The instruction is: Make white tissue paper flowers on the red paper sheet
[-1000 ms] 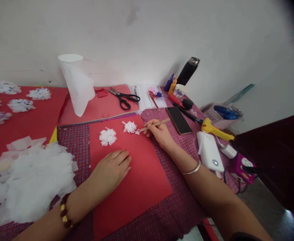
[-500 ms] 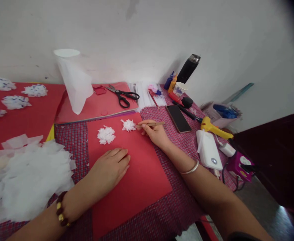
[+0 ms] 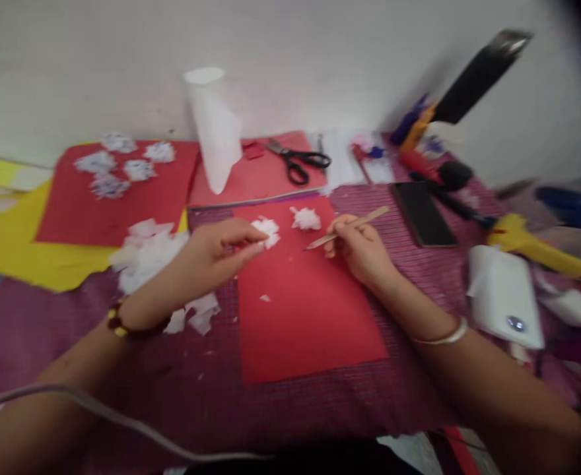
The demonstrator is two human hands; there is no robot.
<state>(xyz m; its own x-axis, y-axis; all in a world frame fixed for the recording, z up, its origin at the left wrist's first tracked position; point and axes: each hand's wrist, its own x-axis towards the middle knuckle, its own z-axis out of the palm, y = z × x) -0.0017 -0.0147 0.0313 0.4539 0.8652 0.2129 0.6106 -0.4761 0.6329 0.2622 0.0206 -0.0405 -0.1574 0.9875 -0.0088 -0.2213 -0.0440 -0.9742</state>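
My right hand (image 3: 362,247) is closed around a slim pencil (image 3: 352,227), whose dark pointed tip hovers over a red paper sheet (image 3: 305,316). Thumb and forefinger of my left hand (image 3: 226,247) stretch out a little apart at the edge of a crumpled white paper flower (image 3: 267,231); whether they touch it is unclear through the blur. A second white paper flower (image 3: 305,218) sits to its right, near the sheet's top edge. One small white paper scrap (image 3: 265,298) lies on the red sheet. Beyond my left forearm is a pile of white paper pieces (image 3: 146,247).
At the back are a rolled white paper cone (image 3: 216,132) and black-handled scissors (image 3: 298,161). On the left, blue-specked paper flowers (image 3: 139,170) rest on another red sheet (image 3: 87,218). A phone (image 3: 423,214), white power bank (image 3: 503,297) and yellow glue gun (image 3: 533,247) line the right. A cable (image 3: 122,425) crosses in front.
The view has swung left. My left hand has gone from lying on the red sheet to the left paper flower. My right hand has drawn the pencil back from the other flower.
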